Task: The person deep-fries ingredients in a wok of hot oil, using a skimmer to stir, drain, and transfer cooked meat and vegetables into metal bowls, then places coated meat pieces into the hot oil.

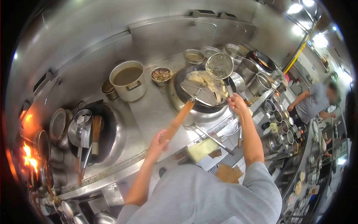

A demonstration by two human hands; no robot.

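My left hand [158, 145] is closed round the long wooden handle of a wide spider strainer [198, 93], whose round head rests over the wok. My right hand [236, 103] grips the handle of a fine-mesh skimmer [219, 66], raised above the wok's far side. Below both tools sits a large dark wok [182, 76] on a steel burner ring. Pale yellowish food [207, 80] lies in it, partly covered by the spider strainer; whether it is in oil or water I cannot tell.
A tall pot of murky liquid [143, 84] and a bowl of chopped pieces [162, 75] stand left of the wok. Another wok [106, 134] holds ladles and a bamboo brush [96, 134]. Flames [30, 158] rise at far left. A person [312, 100] stands right, past several metal containers.
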